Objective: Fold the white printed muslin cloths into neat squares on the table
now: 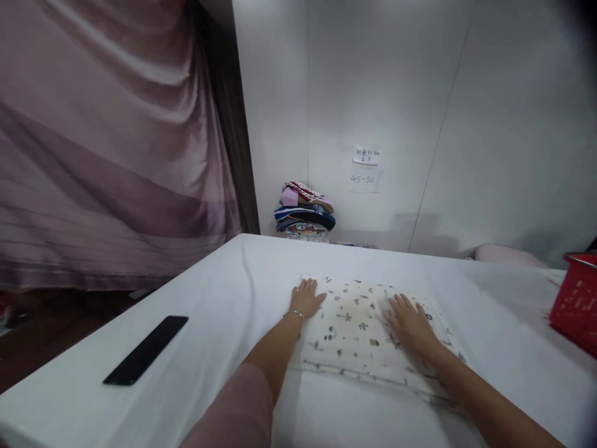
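Observation:
A cream cloth (pixel 354 323) with small printed plants and shapes lies folded flat on the white table. My left hand (pixel 306 298) rests palm down on its far left corner, fingers spread. On the right part of the same cloth lies my right hand (pixel 410 323), also flat with fingers stretched out and slightly blurred. Neither hand grips the fabric. Along the near side, the layered edge of the cloth shows a dark printed line.
A black flat slab (pixel 147 350) lies on the left of the white table (pixel 224 280). At the right edge stands a red basket (pixel 578 305). Beyond the far edge is a stack of folded clothes (pixel 305 211). A pink curtain (pixel 116 143) hangs at left.

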{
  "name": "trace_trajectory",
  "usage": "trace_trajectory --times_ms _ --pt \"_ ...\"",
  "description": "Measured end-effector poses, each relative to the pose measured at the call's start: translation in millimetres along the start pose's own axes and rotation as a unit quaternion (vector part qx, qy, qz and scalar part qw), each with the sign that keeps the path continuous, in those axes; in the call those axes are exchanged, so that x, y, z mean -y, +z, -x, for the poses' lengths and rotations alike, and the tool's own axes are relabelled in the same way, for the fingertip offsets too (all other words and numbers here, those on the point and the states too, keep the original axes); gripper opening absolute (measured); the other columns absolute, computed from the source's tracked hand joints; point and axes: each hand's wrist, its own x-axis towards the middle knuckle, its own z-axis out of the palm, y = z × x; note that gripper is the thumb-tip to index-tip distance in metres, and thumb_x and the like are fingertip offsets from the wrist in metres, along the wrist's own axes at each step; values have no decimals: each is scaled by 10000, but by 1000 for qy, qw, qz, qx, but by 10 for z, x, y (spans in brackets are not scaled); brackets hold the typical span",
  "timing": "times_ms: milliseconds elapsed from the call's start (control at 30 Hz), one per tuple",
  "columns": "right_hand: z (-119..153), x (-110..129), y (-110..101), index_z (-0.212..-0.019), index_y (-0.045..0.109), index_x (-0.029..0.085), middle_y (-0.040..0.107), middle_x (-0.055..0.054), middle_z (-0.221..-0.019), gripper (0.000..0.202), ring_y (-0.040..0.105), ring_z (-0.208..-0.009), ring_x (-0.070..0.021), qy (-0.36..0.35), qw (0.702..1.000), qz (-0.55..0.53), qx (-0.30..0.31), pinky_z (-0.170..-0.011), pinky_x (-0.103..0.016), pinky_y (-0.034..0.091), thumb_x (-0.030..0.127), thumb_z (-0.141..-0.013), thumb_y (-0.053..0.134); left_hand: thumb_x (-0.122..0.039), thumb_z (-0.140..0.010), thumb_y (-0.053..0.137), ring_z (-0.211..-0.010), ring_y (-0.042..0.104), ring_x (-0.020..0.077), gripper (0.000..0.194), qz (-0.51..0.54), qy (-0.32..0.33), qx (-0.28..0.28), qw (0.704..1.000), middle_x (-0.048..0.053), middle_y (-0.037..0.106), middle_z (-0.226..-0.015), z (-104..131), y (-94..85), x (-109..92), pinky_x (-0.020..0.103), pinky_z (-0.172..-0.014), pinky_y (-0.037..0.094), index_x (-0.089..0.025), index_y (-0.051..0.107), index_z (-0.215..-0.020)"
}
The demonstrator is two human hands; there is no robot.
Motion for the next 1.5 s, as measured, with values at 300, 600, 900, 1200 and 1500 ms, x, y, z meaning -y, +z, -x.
trace_trajectory --times_ms 300,600,900,1200,1500 --pt "462 -547 136 -1359 453 208 360 -79 -1472 540 274 -1367 -273 69 995 62 27 -1048 -546 273 446 -920 247 -548 -874 367 -1418 141 251 572 31 -15 30 999 78 205 -1539 336 -270 21 463 -1096 229 -245 380 -1359" --pt "747 -409 102 -1366 449 219 344 -91 -1479 546 283 -1362 -290 1 999 8 33 -1065 -556 261 471 -930 238 -430 -892 404 -1181 482 240 395 5 -39 -51 998 102 545 -1264 1341 -299 267 350 -975 364 -196 510 -1192" --pt "833 188 -123 -1402 400 198 276 -95 -1510 593 203 -1394 -279 -65 996 -39 54 -1103 -520 198 519 -933 230 -409 -777 565 -940 611 221 360 102 -181 46 977 92 664 -1044 1230 -469 264 271 -727 439 -166 595 -1041" --pt "923 472 -141 -1174 630 199 576 -95 -1270 435 473 -1215 -260 -154 968 -194 -36 -1026 -455 362 442 -927 367 -370 -854 550 -1003 533 222 328 93 -118 -25 988 112 608 -1082 1298 -514 96 327 -853 403 -117 567 -1062" --pt "915 784 -97 -1072 681 186 625 -107 -1057 326 531 -968 -249 -219 957 -184 -57 -860 -410 444 353 -919 445 -376 -830 612 -989 525 189 210 103 255 -35 961 41 611 -1027 1486 -212 -411 323 -877 395 -204 657 -941"
